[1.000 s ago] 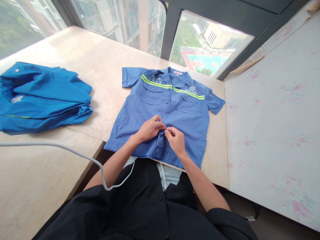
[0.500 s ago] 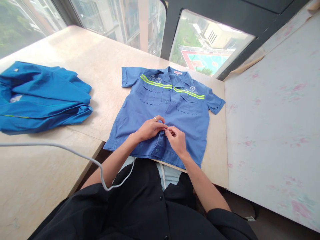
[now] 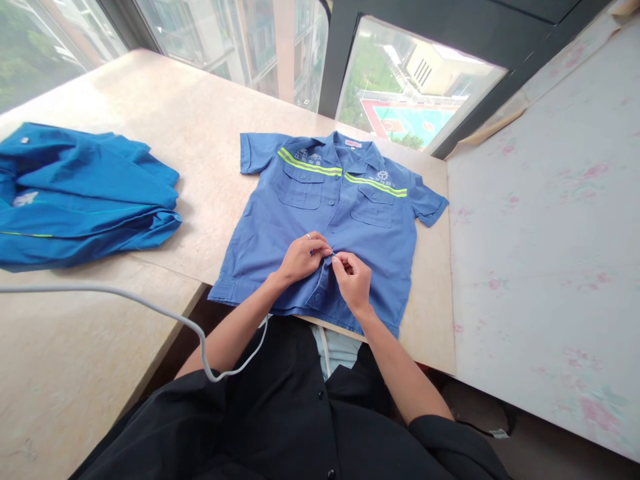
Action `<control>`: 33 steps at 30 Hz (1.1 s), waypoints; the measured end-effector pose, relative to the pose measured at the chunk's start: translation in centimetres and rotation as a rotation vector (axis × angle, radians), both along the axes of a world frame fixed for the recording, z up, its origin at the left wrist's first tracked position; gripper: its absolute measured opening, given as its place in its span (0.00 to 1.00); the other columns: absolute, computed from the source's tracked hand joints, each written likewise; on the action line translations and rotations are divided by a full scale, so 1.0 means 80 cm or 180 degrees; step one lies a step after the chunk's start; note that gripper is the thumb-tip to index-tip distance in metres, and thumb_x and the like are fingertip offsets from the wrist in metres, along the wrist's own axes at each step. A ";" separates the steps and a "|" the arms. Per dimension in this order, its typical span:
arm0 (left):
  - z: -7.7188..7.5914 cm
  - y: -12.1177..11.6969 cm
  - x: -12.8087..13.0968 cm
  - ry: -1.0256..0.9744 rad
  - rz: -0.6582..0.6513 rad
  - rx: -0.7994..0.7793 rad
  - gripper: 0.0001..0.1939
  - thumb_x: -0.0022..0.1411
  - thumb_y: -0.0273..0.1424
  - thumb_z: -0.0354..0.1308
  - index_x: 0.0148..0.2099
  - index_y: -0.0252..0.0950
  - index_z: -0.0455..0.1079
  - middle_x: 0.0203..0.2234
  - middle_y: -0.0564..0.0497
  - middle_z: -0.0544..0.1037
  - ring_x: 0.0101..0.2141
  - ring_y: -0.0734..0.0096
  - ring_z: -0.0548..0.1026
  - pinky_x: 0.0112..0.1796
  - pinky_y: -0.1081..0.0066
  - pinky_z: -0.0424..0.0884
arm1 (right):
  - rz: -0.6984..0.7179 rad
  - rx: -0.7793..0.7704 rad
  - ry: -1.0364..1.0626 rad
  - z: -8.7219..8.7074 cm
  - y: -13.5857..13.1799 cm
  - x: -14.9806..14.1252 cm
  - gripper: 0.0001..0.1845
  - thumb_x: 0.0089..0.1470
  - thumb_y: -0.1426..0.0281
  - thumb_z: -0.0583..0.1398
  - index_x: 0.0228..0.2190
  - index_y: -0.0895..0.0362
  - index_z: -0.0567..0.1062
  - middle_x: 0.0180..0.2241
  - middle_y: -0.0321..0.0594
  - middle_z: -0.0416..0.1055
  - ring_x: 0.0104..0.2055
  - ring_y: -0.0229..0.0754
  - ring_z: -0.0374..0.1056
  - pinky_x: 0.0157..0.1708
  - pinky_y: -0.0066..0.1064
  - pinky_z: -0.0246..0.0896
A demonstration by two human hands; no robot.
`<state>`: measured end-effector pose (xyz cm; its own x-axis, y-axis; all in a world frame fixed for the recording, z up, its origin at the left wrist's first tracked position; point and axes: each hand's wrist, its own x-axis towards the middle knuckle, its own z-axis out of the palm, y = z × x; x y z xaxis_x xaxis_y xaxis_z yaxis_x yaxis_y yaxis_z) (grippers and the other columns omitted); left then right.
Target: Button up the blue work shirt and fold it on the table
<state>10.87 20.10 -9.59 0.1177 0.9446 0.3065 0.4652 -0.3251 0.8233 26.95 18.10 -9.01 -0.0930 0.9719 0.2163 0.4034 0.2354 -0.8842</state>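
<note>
A blue short-sleeved work shirt [image 3: 295,220] lies front up on the table, collar away from me, with yellow-green stripes across the chest. My left hand [image 3: 304,257] and my right hand [image 3: 353,280] meet at its front placket, below the chest pockets. Both pinch the placket edge between thumb and fingers, the fingertips almost touching. What button sits between them is hidden. A lower button [image 3: 317,297] shows on the raised placket nearer me. Farther up, another button [image 3: 331,202] lies at the front opening.
A crumpled brighter blue garment [image 3: 90,193] lies on the pale tabletop [image 3: 200,100] at left. A white cable [image 3: 125,293] runs across the left front to my body. Windows [image 3: 395,87] stand behind the table, and a flower-patterned panel [image 3: 540,253] borders the right.
My left fingers have closed into a tighter pinch at the placket. Both hands stay at nearly the same spot, and the placket's lower part has shifted slightly. The view has moved a little.
</note>
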 end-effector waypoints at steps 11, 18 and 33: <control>0.000 0.001 -0.002 0.0268 0.0020 0.0002 0.11 0.62 0.25 0.53 0.34 0.37 0.78 0.35 0.49 0.77 0.37 0.71 0.74 0.41 0.72 0.67 | 0.0367 -0.0563 0.0029 0.018 0.013 0.010 0.17 0.58 0.56 0.57 0.32 0.57 0.76 0.28 0.39 0.75 0.30 0.40 0.69 0.34 0.30 0.63; 0.003 -0.005 -0.003 0.0333 -0.0281 -0.0129 0.11 0.64 0.27 0.51 0.38 0.36 0.76 0.39 0.47 0.76 0.40 0.68 0.74 0.44 0.70 0.68 | 0.0740 -0.0794 -0.0114 0.017 0.028 0.017 0.13 0.56 0.60 0.57 0.28 0.57 0.73 0.25 0.36 0.73 0.27 0.38 0.66 0.30 0.28 0.60; 0.025 -0.035 0.007 -0.1057 0.0304 -0.1669 0.22 0.51 0.34 0.62 0.48 0.33 0.65 0.24 0.55 0.74 0.22 0.76 0.68 0.24 0.75 0.62 | 0.0472 -0.1112 0.0461 0.011 0.021 0.008 0.14 0.52 0.59 0.59 0.28 0.57 0.74 0.24 0.36 0.72 0.23 0.36 0.62 0.26 0.28 0.58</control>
